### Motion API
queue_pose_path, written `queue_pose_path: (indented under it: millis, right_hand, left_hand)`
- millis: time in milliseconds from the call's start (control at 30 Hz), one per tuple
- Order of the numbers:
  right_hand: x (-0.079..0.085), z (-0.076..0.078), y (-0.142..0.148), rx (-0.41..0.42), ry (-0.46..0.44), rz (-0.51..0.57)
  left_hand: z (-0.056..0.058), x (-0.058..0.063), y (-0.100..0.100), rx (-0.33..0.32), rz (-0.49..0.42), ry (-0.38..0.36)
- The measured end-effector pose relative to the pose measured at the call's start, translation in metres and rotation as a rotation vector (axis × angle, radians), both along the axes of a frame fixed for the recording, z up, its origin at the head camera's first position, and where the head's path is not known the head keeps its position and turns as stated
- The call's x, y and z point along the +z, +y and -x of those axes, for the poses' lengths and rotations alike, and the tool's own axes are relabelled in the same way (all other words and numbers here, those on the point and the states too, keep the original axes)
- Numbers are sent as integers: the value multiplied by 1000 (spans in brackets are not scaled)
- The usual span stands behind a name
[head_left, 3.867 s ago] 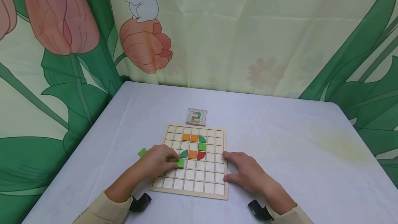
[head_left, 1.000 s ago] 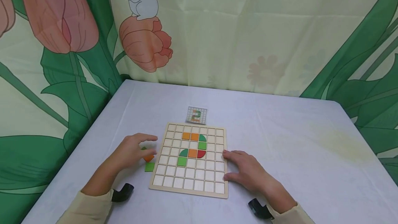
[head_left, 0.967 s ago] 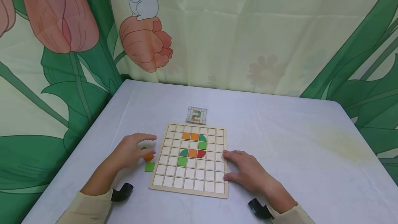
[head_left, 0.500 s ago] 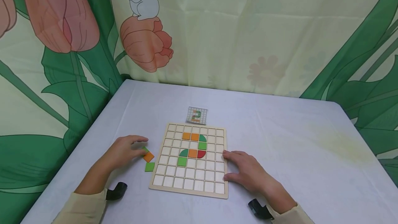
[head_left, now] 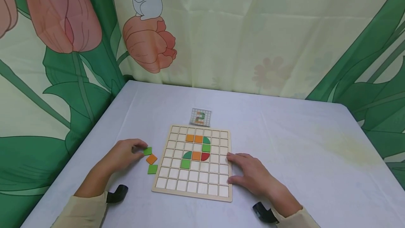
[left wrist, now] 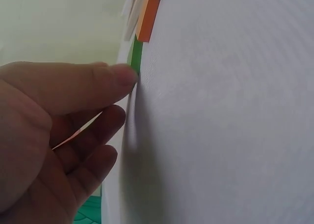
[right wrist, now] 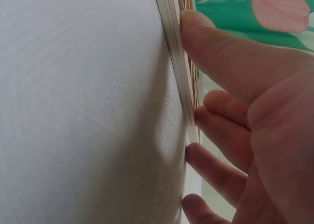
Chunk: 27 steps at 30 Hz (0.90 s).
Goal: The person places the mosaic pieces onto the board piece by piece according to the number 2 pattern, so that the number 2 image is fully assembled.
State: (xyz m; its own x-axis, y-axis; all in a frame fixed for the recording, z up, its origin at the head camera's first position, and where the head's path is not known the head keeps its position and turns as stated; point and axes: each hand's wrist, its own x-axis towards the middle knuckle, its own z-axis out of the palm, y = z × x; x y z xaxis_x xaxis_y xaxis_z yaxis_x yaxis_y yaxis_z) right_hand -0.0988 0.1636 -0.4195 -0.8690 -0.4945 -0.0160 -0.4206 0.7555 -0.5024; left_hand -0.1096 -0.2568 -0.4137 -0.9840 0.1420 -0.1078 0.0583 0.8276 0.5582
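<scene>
My left hand (head_left: 124, 154) has thumb and index finger at the left side of a green square tile (head_left: 147, 151), pinching it low on the table. In the left wrist view the thumb covers one end of this green tile (left wrist: 136, 54). Just below it lie an orange square tile (head_left: 151, 159) and a second green tile (head_left: 152, 169). My right hand (head_left: 251, 175) rests with thumb and fingertips against the right edge of a wooden grid board (head_left: 230, 192). On the board, orange and green squares, green quarter-rounds and a red quarter-round (head_left: 205, 156) form a curving shape.
A small card (head_left: 200, 117) printed with a coloured figure on a grid lies beyond the board's far edge. A white cloth (head_left: 300, 150) covers the table, and a printed curtain (head_left: 221, 38) hangs behind it. Black devices (head_left: 117, 194) are worn at both wrists.
The left hand has left a green tile in the board, moved back left and closed its fingers on another green tile, which has turned straighter. The right hand stays at the board's edge.
</scene>
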Motion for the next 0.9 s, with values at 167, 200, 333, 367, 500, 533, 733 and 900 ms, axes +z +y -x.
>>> queue_pose_path:
  millis: [167,200,333,367,500,533,733,900]
  right_hand:
    - [0,0,0,0,-4,-2]
    - [-1,0,0,0,-4,-3]
    - [0,0,0,-6,-10,-4]
    - [0,0,0,-6,-12,-4]
    - [0,0,0,-9,-20,2]
    - [0,0,0,-10,-21,3]
    - [0,0,0,-13,-26,8]
    - [0,0,0,-18,-34,6]
  left_hand:
    - [2,-1,1,20,3,-13]
    - [2,-1,1,25,6,-14]
    - [4,-2,1,36,19,-9]
    - [4,-2,2,37,24,-6]
    - [5,-1,3,41,43,3]
    - [5,-1,3,44,47,4]
    - [5,2,2,52,55,27]
    - [4,8,8,38,24,38]
